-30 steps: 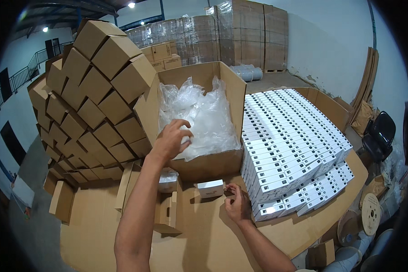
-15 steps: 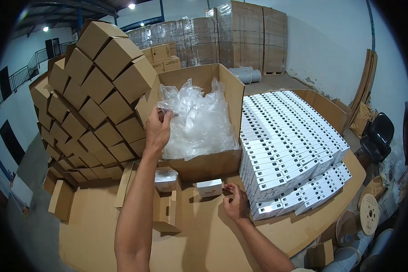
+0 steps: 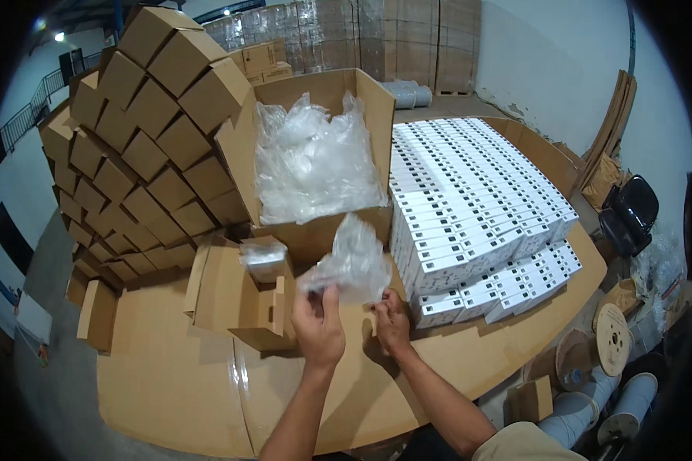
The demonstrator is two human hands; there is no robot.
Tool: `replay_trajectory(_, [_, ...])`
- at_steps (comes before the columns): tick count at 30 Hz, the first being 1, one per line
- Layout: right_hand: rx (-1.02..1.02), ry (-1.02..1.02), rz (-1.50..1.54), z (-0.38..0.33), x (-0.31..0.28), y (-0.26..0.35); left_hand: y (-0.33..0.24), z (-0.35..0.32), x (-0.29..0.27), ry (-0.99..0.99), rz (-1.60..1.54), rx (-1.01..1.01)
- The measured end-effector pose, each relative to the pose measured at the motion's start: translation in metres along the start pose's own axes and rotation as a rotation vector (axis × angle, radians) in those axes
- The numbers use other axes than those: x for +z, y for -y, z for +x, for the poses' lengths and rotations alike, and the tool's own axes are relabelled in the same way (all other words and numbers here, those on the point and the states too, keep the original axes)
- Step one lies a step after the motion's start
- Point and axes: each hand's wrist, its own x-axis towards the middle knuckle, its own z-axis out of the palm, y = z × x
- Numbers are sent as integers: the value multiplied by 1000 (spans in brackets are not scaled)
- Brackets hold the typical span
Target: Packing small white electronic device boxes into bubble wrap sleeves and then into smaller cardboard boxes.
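Note:
My left hand (image 3: 321,326) pinches the lower left edge of a clear plastic bag (image 3: 354,265), which stands up loosely in front of me. At the bag's lower right corner my right hand (image 3: 393,323) is closed with its fingertips on the plastic. Behind the bag, a large open carton (image 3: 315,223) holds a heap of clear plastic bags (image 3: 315,165). To the left of my hands is a small open brown box (image 3: 263,338) with a plastic-wrapped white item (image 3: 263,261) in it. No single white box shows between my hands; the bag covers that spot.
Stacked white boxes (image 3: 477,207) rise close to my right hand. A tall pile of brown boxes (image 3: 146,154) stands on the left, with another brown box (image 3: 100,315) before it. Cardboard (image 3: 169,384) covers the table. Cable spools (image 3: 615,338) and a black chair (image 3: 630,215) are at right.
My left hand has pulled a plastic bag out of the carton and brought it down beside my right hand. My right hand now grips the bag's corner. The view has shifted.

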Motion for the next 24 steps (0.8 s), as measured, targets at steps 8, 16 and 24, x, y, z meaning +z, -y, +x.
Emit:
replay_trajectory(8, [437, 232, 701, -5, 1, 22, 101, -61, -37, -65, -29, -311])
replay_trajectory(16, [507, 176, 504, 5, 4, 5, 109, -59, -53, -201, -282, -500])
replay_trajectory(24, [397, -59, 941, 8, 10, 5, 114, -67, -68, -61, -337, -463])
